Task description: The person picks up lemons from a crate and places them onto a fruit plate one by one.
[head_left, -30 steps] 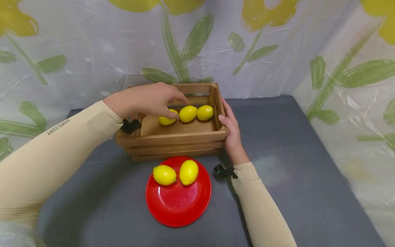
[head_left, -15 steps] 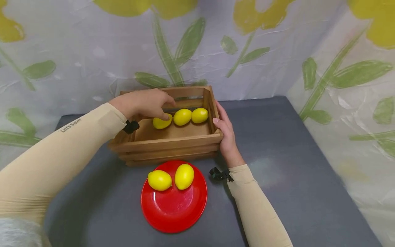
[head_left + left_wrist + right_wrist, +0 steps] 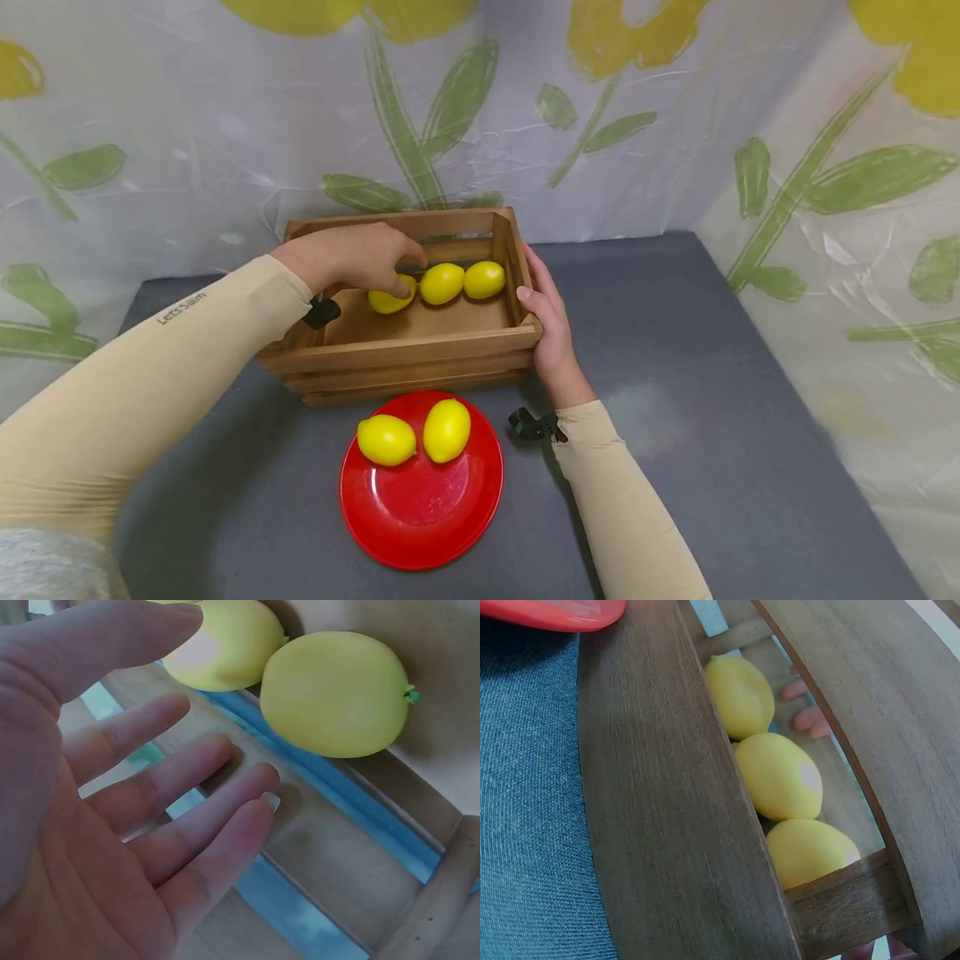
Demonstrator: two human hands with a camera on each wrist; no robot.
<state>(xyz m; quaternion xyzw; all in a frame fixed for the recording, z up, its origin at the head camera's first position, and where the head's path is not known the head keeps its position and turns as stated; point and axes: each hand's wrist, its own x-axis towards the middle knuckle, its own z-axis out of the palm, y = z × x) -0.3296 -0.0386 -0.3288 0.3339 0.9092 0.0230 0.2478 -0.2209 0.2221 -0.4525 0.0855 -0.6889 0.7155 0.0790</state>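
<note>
In the head view my left hand [image 3: 356,254] reaches into a slatted wooden crate [image 3: 405,350], its thumb over the leftmost lemon [image 3: 390,302]. The left wrist view shows the fingers [image 3: 217,847] spread and loosely extended beside the lemons, with nothing gripped. Two more lemons, a middle one [image 3: 442,284] and a right one [image 3: 484,280], lie in a row with it on the crate floor. My right hand [image 3: 555,333] holds the crate's right end, thumb over the edge and fingers along the outer side. Most of those fingers are hidden in the right wrist view.
In front of the crate, a red plate [image 3: 420,525] bears two lemons, a left one [image 3: 386,440] and a right one [image 3: 447,431]. Everything stands on a dark grey tabletop [image 3: 675,433]. A flower-printed curtain [image 3: 255,125] hangs close behind the crate.
My left hand has dipped slightly lower and left over the leftmost lemon. The head view has shifted a little. My right hand keeps its hold, and the lemons stay in place.
</note>
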